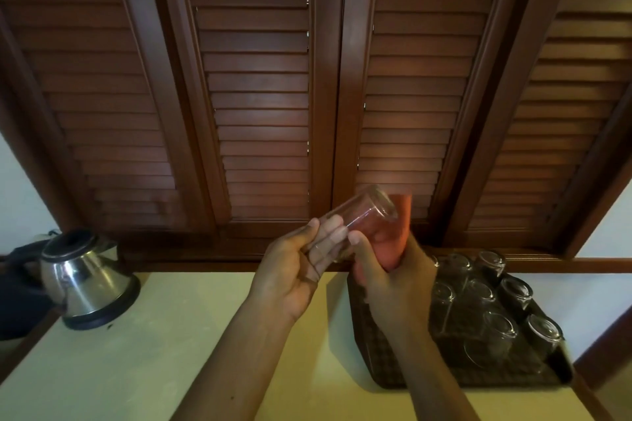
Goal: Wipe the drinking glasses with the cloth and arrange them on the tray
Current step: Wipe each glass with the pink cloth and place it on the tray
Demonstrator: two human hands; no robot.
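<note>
Now, centre frame, the left hand [295, 270] grips a clear glass [355, 215] by its base end, tilted up to the right, while the right hand [393, 284] clutches the orange cloth [393, 236] against its open end. The danger? Smooth glass, held well above the counter [171, 335]; a hard twist could slip it free. At lower right, inverted glasses [478, 297] crowd the dark tray [372, 352], so a careless set-down risks a knock.
</note>
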